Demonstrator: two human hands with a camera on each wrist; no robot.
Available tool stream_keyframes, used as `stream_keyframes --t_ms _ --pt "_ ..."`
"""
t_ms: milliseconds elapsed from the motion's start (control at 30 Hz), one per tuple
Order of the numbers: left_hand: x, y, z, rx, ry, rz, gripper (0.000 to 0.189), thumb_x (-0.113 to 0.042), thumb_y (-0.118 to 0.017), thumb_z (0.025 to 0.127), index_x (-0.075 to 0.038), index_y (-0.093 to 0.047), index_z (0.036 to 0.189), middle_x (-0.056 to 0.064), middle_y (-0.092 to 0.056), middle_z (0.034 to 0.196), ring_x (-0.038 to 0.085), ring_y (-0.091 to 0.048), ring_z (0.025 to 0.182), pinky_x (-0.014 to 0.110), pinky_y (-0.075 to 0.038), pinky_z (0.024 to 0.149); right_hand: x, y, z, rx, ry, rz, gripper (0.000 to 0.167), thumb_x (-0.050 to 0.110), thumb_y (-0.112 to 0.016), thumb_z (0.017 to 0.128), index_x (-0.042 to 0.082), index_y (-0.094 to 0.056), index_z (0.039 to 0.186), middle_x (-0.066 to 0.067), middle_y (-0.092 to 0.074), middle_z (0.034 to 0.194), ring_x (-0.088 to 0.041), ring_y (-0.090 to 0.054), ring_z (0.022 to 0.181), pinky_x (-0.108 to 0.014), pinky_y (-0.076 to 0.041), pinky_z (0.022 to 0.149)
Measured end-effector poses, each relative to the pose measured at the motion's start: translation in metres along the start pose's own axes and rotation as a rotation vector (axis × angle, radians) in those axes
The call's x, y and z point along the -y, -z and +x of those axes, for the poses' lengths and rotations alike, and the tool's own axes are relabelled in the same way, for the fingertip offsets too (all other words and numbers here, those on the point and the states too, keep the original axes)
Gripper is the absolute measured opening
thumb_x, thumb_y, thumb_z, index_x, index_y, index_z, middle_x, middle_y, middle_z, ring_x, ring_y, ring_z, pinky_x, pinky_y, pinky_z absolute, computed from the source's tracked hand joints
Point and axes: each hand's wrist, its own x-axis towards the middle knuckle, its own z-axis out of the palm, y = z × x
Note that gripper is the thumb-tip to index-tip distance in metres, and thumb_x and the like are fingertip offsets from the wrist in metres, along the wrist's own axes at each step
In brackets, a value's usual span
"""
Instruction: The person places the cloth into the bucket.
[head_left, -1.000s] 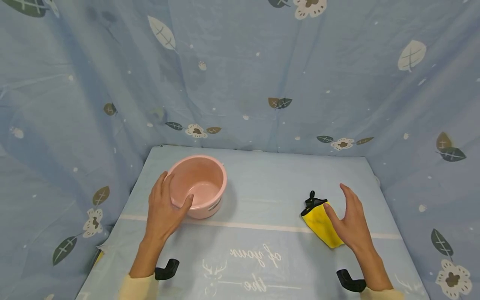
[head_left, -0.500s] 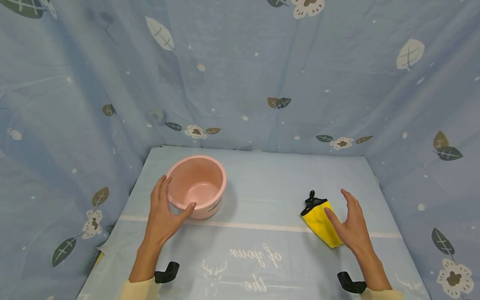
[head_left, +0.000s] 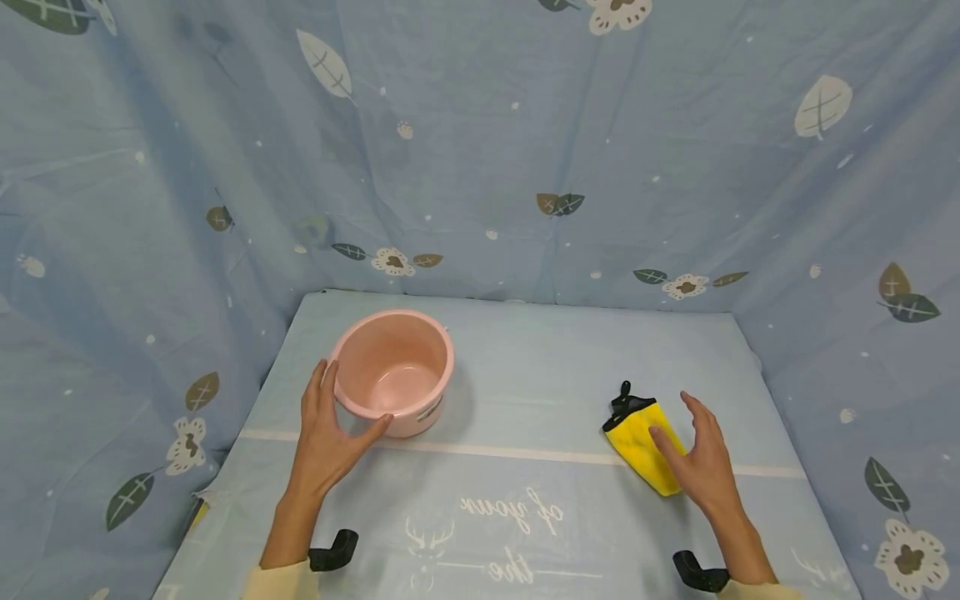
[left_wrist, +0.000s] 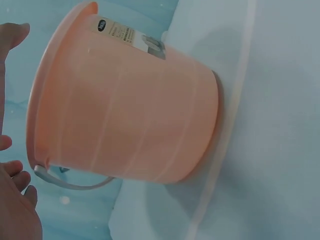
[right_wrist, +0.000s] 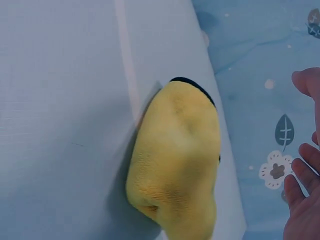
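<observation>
A pink plastic bucket [head_left: 408, 427] stands upright at the left of the table. My left hand [head_left: 322, 450] is at its near left side, thumb and fingers spread. In the left wrist view, that hand [left_wrist: 17, 207] appears apart from the bucket wall [left_wrist: 130, 105], which bears a label and a handle. On the right lies a yellow cloth pouch-like thing [head_left: 641, 446] with a black edge and a black tab. My right hand [head_left: 705, 467] hovers over its right side, fingers spread. The right wrist view has this hand [right_wrist: 305, 195] apart from the yellow cloth [right_wrist: 175, 155].
A pale blue cloth with mirrored white lettering [head_left: 510, 508] covers the table [head_left: 525, 375]. Blue patterned curtains [head_left: 480, 167] rise along the back and both sides. A small yellow bit [head_left: 198, 512] shows at the left table edge.
Both hands have drawn back slightly toward the body, the right one a little more clearly. The bucket and the yellow cloth thing have stayed in place.
</observation>
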Motion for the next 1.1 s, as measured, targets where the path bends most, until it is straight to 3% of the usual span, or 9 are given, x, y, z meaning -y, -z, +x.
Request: stream_keyframes --t_ms 367,600,1100 --pt "0.007 -0.008 -0.008 0.006 0.08 -0.001 0.123 -0.042 -0.091 0.074 -0.016 -0.015 0.167 0.016 -0.011 0.172 0.042 -0.017 0.156 0.075 -0.031 0.111 -0.018 -0.014 -0.004 0.034 -0.054 0.012 0.078 0.032 -0.071 0.098 0.002 -0.032 0.159 -0.033 -0.036 0.156 -0.056 -0.041 0.135 -0.073 -0.036 0.108" --pt "0.011 -0.012 -0.011 0.001 0.091 -0.024 0.125 -0.041 -0.091 0.075 -0.018 -0.01 0.167 0.013 -0.011 0.172 0.04 -0.017 0.156 0.074 -0.03 0.113 -0.032 -0.023 -0.007 0.082 -0.105 -0.021 0.079 0.033 -0.071 0.097 0.001 -0.033 0.158 -0.032 -0.034 0.157 -0.055 -0.04 0.136 -0.072 -0.035 0.11" --pt "0.017 -0.017 -0.012 -0.004 0.112 -0.057 0.125 -0.041 -0.091 0.075 -0.027 -0.009 0.167 0.008 -0.008 0.173 0.036 -0.018 0.157 0.073 -0.029 0.115 -0.046 -0.037 -0.01 0.084 -0.05 -0.038 0.075 0.028 -0.073 0.096 -0.007 -0.038 0.152 -0.036 -0.039 0.152 -0.054 -0.038 0.138 -0.07 -0.032 0.113"
